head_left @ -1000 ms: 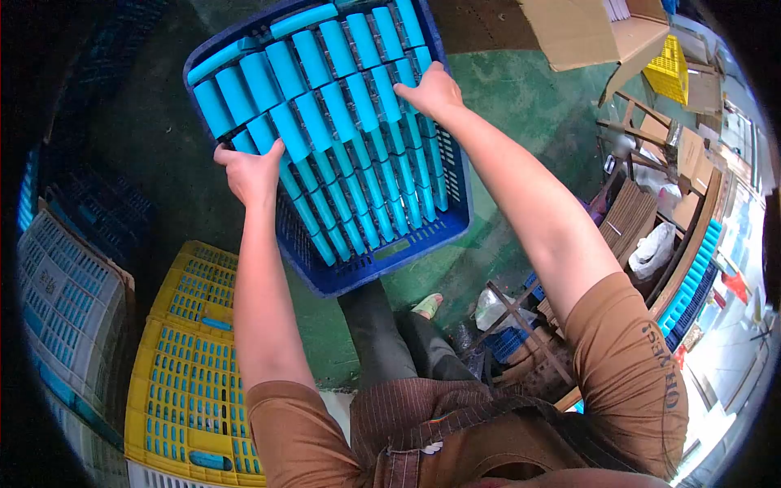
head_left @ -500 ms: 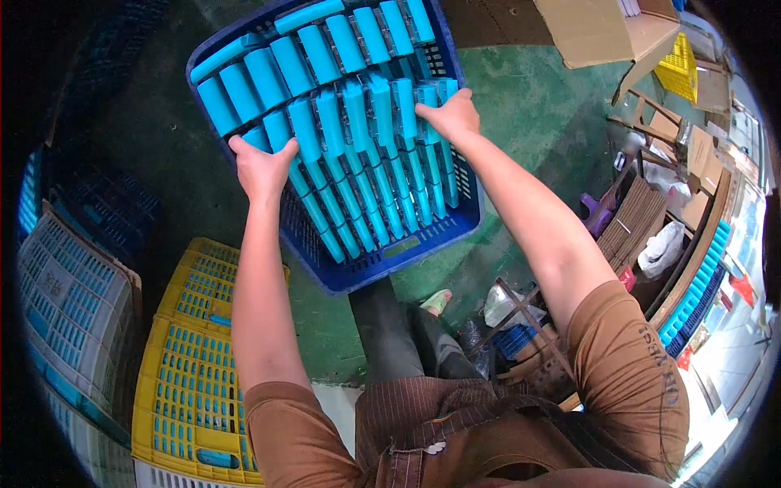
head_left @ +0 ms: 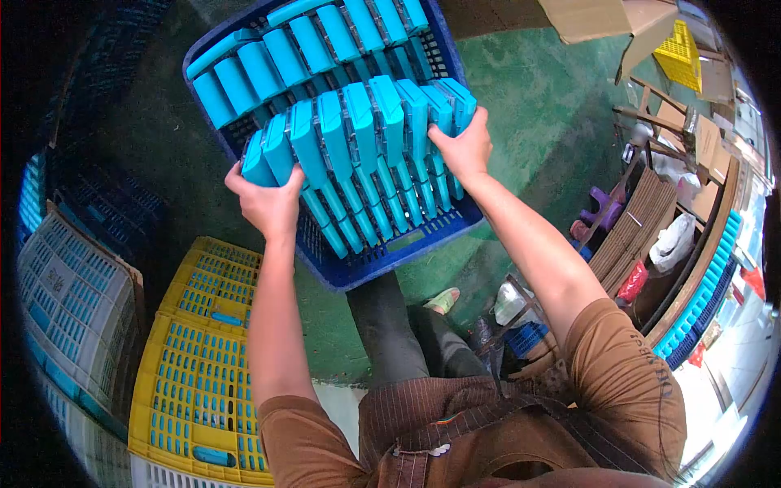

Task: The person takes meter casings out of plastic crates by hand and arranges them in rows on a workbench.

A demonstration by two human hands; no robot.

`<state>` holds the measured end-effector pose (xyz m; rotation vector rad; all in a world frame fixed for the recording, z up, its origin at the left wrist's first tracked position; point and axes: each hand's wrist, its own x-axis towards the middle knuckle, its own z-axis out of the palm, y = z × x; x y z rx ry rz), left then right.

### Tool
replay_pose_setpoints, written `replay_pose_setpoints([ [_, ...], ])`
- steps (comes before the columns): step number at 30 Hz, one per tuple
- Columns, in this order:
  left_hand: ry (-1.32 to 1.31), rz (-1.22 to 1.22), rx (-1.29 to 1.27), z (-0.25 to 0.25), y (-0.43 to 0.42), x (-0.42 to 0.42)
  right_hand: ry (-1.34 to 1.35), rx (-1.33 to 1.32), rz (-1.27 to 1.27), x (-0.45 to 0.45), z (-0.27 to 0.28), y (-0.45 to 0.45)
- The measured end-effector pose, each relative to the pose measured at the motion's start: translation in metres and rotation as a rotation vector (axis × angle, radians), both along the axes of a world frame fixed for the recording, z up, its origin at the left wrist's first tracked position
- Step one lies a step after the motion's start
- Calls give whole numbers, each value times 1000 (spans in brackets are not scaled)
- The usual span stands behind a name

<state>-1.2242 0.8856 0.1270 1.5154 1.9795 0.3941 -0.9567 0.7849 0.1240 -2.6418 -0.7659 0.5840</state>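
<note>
1. Turquoise pieces (head_left: 358,130) stand in a row above the blue basket (head_left: 370,268), gripped between the left hand (head_left: 271,199) at one end and the right hand (head_left: 465,150) at the other.
2. Further rows (head_left: 307,45) fill the basket's far part.
3. Leftward sits a slotted yellow crate (head_left: 203,350).
4. Beyond the right hand, an open cardboard box (head_left: 590,18).
</note>
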Motion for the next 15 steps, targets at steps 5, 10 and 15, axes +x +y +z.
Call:
replay_pose_setpoints([
  [5,-76,14,112,57,-35,-4,-16,93,-28,-8,52,-32],
  [10,-169,-78,312,151,-67,16,-67,271,-85,3,145,-80],
  [15,-300,-231,509,264,-121,68,-136,489,-185,43,259,-165],
])
